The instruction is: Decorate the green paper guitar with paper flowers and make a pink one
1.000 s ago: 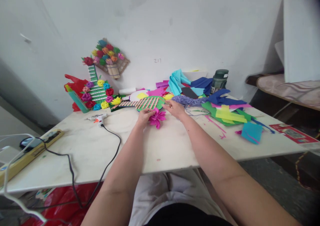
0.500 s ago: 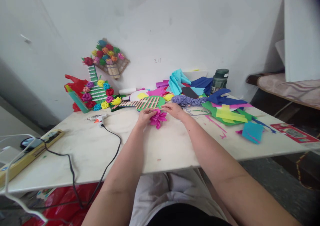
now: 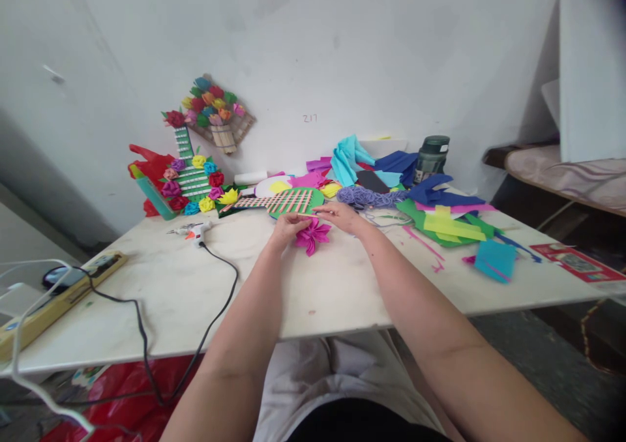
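My left hand (image 3: 290, 228) is closed in a pinch at the upper edge of a magenta paper flower (image 3: 313, 237) with pointed folded petals. Beside it on the right, my right hand (image 3: 342, 216) has its thumb and fingers pressed together just above the flower. A thin pale strip shows between the two sets of fingertips; what exactly the right fingers grip is too small to make out. Behind both hands lies a green guitar-shaped piece (image 3: 293, 201) with a lattice of thin sticks, a yellow paper flower (image 3: 229, 197) at its left end.
A glue gun (image 3: 195, 231) lies left, its black cord crossing the table to a power strip (image 3: 105, 267). A flower-trimmed green guitar craft (image 3: 190, 176) leans at back left. Purple yarn (image 3: 369, 196), coloured paper (image 3: 452, 225) and a dark green bottle (image 3: 432, 158) occupy the back right.
The magenta flower has shifted slightly right and turned a little between the hands. Both hands stay almost in place, fingers still pinched.
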{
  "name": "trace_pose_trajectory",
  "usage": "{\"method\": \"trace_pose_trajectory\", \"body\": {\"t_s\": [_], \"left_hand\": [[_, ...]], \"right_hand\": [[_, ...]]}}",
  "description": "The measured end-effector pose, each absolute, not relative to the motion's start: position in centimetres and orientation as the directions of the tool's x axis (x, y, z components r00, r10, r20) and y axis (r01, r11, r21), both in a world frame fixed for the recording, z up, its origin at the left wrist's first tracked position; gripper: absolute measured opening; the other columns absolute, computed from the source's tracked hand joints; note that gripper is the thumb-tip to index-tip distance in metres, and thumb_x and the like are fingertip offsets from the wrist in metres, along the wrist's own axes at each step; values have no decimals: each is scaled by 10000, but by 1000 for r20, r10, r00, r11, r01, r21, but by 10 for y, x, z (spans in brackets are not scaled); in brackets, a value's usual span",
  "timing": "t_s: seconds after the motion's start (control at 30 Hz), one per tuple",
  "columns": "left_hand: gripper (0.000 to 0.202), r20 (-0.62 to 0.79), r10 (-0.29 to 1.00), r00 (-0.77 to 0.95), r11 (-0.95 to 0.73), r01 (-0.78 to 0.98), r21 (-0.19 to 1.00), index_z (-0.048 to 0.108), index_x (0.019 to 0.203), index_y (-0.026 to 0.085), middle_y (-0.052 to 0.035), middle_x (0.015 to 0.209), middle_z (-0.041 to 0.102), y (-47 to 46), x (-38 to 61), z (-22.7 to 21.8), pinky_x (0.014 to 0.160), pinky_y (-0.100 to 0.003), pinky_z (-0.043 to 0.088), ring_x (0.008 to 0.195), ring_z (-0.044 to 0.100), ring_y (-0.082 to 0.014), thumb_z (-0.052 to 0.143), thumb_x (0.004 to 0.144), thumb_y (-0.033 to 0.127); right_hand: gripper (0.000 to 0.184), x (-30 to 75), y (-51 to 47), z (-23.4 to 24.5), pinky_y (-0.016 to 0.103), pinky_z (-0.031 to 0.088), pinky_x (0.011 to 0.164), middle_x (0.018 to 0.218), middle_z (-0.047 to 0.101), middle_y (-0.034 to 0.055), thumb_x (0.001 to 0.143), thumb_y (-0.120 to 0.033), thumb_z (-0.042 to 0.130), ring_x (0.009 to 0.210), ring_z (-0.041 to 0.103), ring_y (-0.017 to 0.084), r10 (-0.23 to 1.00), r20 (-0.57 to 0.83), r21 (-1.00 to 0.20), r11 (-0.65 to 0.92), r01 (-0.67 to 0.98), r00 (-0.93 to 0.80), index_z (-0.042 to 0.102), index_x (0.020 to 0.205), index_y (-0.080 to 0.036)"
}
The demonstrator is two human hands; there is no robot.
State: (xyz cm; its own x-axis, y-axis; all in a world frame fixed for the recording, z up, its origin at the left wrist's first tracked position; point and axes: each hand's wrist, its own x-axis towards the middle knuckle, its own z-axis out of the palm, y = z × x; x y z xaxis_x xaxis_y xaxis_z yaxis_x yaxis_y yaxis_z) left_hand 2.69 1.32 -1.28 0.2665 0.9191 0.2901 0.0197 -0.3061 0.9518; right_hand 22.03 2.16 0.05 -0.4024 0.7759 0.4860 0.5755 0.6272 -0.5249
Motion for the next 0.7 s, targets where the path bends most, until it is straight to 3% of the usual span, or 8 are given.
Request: {"method": "trace_pose_trajectory", "body": {"t_s": [0.7], "left_hand": [[316, 251, 925, 285, -255, -23, 967, 671, 667, 115, -3, 548, 595, 6, 28, -6, 491, -226, 355, 486, 489, -91, 805, 491, 340]], "right_hand": [[245, 222, 18, 3, 259, 465, 776, 982, 714, 55, 831, -236, 564, 882, 632, 161, 774, 441, -533, 633, 561, -455, 701, 1029, -191]]}}
